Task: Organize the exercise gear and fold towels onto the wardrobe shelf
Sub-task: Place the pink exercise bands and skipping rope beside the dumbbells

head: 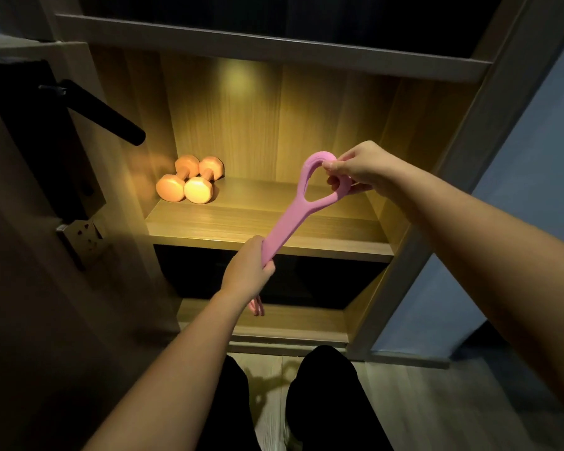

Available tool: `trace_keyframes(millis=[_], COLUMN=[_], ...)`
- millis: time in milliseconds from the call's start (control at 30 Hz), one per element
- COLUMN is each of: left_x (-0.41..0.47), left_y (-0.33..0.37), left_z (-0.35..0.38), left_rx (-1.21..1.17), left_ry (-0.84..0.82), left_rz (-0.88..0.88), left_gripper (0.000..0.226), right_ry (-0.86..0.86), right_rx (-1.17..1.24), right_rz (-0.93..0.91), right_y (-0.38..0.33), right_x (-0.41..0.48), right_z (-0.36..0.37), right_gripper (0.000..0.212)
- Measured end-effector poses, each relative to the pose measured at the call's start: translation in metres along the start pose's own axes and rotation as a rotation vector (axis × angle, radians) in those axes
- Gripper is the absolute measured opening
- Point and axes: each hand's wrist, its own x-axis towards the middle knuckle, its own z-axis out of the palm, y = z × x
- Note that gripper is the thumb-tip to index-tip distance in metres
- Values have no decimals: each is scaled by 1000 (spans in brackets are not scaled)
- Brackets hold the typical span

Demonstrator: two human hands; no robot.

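Note:
A pink rubber resistance band (290, 219) stretches diagonally in front of the lit wardrobe shelf (306, 229). My right hand (358, 170) pinches its upper loop, with fingers through the opening. My left hand (246, 266) grips the lower end; a short bit of band hangs below the fist. Two orange dumbbells (189, 182) lie side by side at the shelf's back left corner. No towels are in view.
An open door with a black lever handle (105, 115) stands at the left, close to the shelf's side. A dark shelf opening (274, 278) lies below the lit one, another above. My legs in dark trousers (323, 395) stand on the wooden floor.

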Motion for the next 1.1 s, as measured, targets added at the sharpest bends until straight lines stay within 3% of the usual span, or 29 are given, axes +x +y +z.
trace_keyframes(millis=[333, 533, 733, 867, 1000, 1100], left_x=[-13, -21, -26, -30, -28, -26], left_y=[-39, -69, -90, -86, -82, -86], left_z=[-18, -34, -53, -64, -80, -92], left_rx=[81, 238, 340, 123, -196, -168], left_ry=[-27, -235, -324, -462, -766, -845], left_rz=[-7, -37, -45, -65, -245, -299], left_gripper=[25, 24, 23, 30, 10, 12], right_ry=[27, 88, 59, 64, 75, 83], right_rx=[62, 53, 48, 48, 32, 9], right_rz=[139, 184, 306, 353, 373, 394], right_y=[25, 40, 70, 91, 108, 121], right_x=[9, 13, 15, 19, 22, 21], right_z=[3, -5, 1, 7, 11, 9], right_gripper=[19, 18, 21, 25, 25, 23])
